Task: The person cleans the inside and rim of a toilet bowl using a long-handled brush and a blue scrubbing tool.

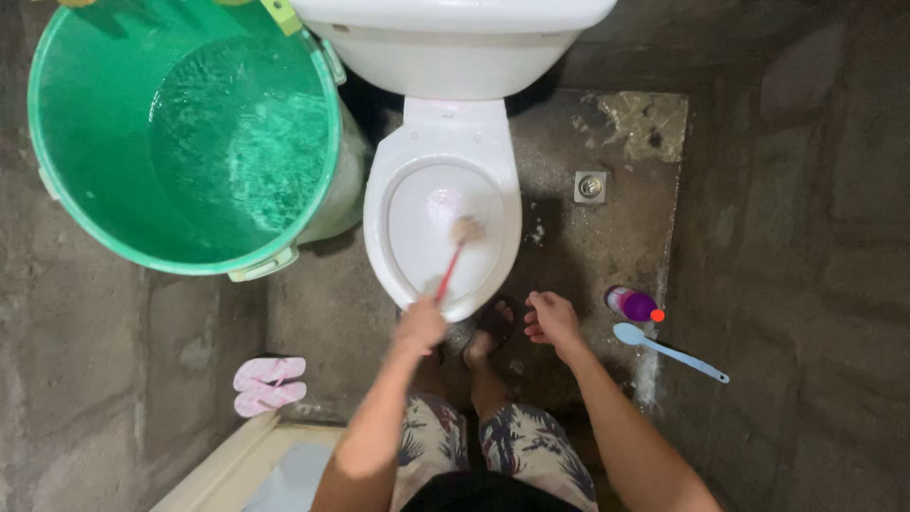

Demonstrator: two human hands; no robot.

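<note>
Green bucket [85, 142] crowds the toilet's [502, 204] left; right floor open.

One package only: small purple bottle [633, 304] w/ orange-red cap, lying on its side on concrete floor, right of toilet bowl [443, 223], just above pale blue brush [667, 350]. No labels legible, no signs/screens.

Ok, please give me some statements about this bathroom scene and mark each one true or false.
1. The left hand holds a red-handled brush in the toilet bowl. True.
2. The green bucket is dry. False: it holds water.
3. The right hand grips the purple bottle. False: its fingers are curled and hold nothing; the bottle lies on the floor beside it.
4. Pink slippers lie on the floor at the person's left. True.
5. A light blue brush stands in the bucket. False: it lies on the floor near the bottle.
</note>
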